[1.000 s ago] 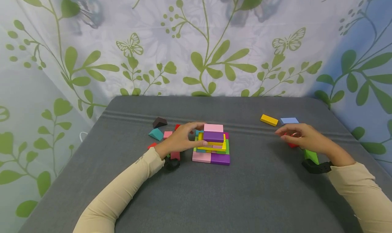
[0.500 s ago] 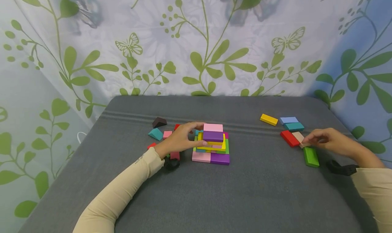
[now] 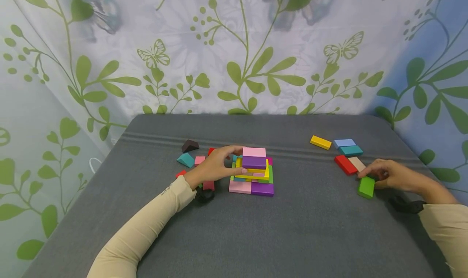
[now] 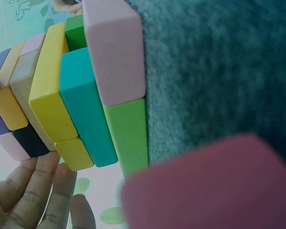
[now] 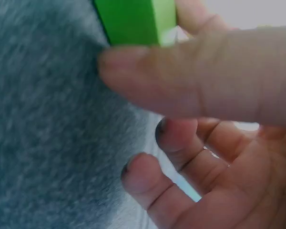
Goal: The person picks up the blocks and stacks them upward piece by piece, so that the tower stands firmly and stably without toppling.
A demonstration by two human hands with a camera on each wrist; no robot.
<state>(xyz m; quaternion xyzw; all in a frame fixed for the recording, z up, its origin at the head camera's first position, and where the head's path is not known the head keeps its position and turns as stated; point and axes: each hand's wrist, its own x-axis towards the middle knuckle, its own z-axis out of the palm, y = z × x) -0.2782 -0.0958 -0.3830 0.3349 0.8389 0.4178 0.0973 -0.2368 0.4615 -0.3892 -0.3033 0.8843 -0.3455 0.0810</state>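
Observation:
My left hand [image 3: 215, 164] holds the upper part of a tower of coloured wooden blocks [image 3: 254, 162], thumb on the near side and fingers behind. A pink block [image 3: 254, 152] tops the tower. In the left wrist view, bent fingers [image 4: 47, 191] rest against its far side, by a black block [image 4: 32, 141]. Over on the right, my right hand [image 3: 398, 175] pinches a green block [image 3: 366, 187] between thumb and index finger. The right wrist view shows the thumb [image 5: 148, 76] against that green block [image 5: 133, 21], low over the grey cloth, other fingers curled free.
Near the right hand lie a red block [image 3: 345, 165], a beige block [image 3: 356, 164], a teal block [image 3: 351, 150], a light blue block [image 3: 345, 143] and a yellow block [image 3: 320, 142]. Left of the tower are a black piece [image 3: 190, 145], a teal triangular block [image 3: 186, 160] and several red and pink blocks.
My right hand has moved right and down from above the red block, past the beige one, and taken hold of the green block, which has shifted slightly left. The left hand stays at the tower.

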